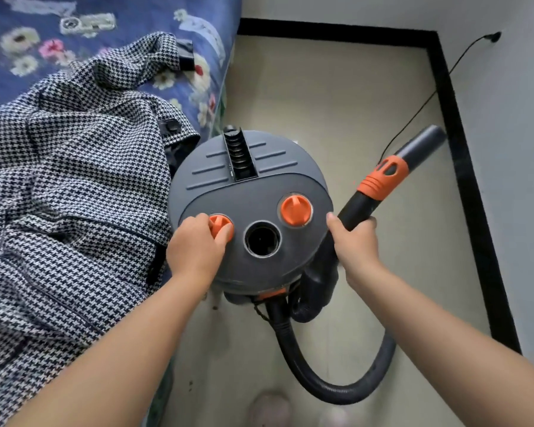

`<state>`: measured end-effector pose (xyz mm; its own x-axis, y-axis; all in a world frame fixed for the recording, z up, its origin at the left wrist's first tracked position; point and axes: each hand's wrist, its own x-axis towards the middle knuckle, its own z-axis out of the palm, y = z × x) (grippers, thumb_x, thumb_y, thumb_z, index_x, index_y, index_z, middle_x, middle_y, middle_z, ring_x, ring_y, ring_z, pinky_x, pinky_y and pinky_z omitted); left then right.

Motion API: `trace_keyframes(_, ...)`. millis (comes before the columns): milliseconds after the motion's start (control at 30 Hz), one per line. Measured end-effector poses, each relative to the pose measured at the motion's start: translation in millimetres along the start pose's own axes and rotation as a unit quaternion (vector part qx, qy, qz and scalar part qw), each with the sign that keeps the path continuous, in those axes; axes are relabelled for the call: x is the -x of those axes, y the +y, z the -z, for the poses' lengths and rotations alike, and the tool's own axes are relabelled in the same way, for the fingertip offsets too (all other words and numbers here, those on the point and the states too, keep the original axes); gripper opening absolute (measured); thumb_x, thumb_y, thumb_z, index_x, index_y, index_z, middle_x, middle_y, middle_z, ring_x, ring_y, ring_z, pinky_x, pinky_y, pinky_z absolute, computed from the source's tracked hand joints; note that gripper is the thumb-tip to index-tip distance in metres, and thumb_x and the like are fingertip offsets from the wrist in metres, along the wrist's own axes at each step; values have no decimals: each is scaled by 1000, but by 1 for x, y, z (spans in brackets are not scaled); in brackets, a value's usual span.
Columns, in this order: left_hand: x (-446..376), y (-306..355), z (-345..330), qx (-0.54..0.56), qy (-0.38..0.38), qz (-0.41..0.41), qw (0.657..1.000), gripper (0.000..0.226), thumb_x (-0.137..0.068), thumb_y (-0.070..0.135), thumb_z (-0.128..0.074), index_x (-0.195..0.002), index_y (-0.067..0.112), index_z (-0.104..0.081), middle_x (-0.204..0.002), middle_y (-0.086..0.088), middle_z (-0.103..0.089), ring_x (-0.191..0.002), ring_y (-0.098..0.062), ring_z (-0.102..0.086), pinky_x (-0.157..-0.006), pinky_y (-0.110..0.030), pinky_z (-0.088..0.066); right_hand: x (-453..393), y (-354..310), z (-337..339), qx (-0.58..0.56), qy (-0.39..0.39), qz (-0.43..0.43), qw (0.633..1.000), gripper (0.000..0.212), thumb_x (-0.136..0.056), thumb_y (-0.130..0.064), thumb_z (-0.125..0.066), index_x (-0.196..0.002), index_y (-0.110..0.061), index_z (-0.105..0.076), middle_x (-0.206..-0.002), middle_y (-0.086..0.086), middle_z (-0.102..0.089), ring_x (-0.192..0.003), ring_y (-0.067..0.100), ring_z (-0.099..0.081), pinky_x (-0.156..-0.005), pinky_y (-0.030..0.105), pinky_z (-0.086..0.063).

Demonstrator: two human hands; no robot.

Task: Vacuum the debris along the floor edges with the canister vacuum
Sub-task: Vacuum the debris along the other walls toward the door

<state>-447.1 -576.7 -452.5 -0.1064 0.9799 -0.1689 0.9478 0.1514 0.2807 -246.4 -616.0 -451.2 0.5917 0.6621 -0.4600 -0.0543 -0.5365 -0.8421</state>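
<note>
A round grey plastic canister vacuum [250,192] stands on the pale tiled floor [336,97] in the middle of the frame, seen from above, just beside the bed edge at the left. The left hand [195,248] curls its fingers round the smaller orange knob [221,224] on the lid's lower left. The larger orange knob [295,210] sits apart at the lid's right, with an open round port [262,238] between the two. The right hand [353,241] grips the black wand tube [356,208] just right of the canister; the tube rises toward the upper right through an orange ribbed collar [383,177]. A black ribbed hose [330,386] loops across the lower centre. A houndstooth coat [65,180] lies on the blue floral bedspread [121,13] at the left. A black skirting band [463,155] edges the floor at the right, a thin black cord [423,106] crossing it.
</note>
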Motion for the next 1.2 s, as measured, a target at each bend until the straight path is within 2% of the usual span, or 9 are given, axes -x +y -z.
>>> trace_keyframes(267,-9,13,-5,14,0,78,997,35,-96,27,-42,-102,-4,-56,-106,-25,-62,-99,-41,-56,-78,-39,-41,-10,-31,-29,160,-53,121,978,24,-79,-22,-69,-89,-18,-47,-73,-14,-48,-74,14,-50,-69,26,-39)
trace_keyframes(367,-8,11,-5,29,4,71,997,32,-96,28,-43,-103,-2,-54,-104,-22,-61,-98,-39,-56,-73,-38,-38,-16,-41,-41,198,-42,174,964,22,-75,-24,-69,-78,-17,-49,-76,-3,-56,-81,23,-55,-69,30,-41)
trace_keyframes(467,-12,4,-5,33,79,-27,996,27,-88,23,-57,-95,-3,-59,-92,-22,-60,-88,-40,-57,-71,-44,-45,-19,-40,-53,248,-28,192,949,38,-80,-25,-65,-105,-2,-49,-108,15,-53,-104,32,-50,-88,38,-41)
trace_keyframes(567,-18,0,-12,-32,90,-112,989,37,-71,25,-66,-91,-6,-62,-87,-23,-62,-78,-42,-61,-64,-46,-52,-20,-45,-58,312,-42,213,925,69,-91,-26,-54,-140,8,-19,-142,25,-28,-132,35,-30,-106,33,-24)
trace_keyframes(667,-27,-3,-21,-26,63,-119,991,51,-73,20,-77,-108,-12,-59,-111,-31,-59,-105,-49,-56,-85,-56,-47,-23,-48,-64,426,-73,244,868,83,-95,-32,-44,-143,10,10,-154,26,6,-144,33,-4,-115,33,-9)
trace_keyframes(767,-33,-9,-28,-22,46,-109,993,59,-87,29,-59,-127,-12,-47,-134,-31,-46,-129,-46,-39,-105,-54,-32,-20,-45,-75,520,-91,303,794,85,-92,-28,-46,-147,-5,14,-150,22,28,-143,39,9,-114,42,-16)
trace_keyframes(867,-36,-10,-26,-5,16,-102,995,74,-86,45,-30,-140,-6,-33,-148,-22,-30,-141,-35,-21,-115,-45,-15,-20,-45,-82,548,-137,327,758,77,-88,-13,-46,-150,-31,-5,-148,15,35,-141,45,3,-109,48,-26)
trace_keyframes(1000,-36,-15,-33,19,38,-121,992,83,-80,47,-14,-137,-8,-37,-144,-23,-37,-138,-36,-29,-113,-48,-19,-26,-55,-89,559,-139,291,764,40,-85,-19,-53,-125,-21,-51,-153,15,26,-134,43,-22,-109,50,-20)
trace_keyframes(1200,-34,-15,-40,32,51,-110,992,79,-79,39,-12,-137,-8,-38,-143,-24,-39,-136,-36,-32,-113,-47,-17,-23,-43,-91,564,-113,257,777,44,-90,-19,-47,-133,-17,-41,-149,33,6,-130,45,-27,-110,47,-24)
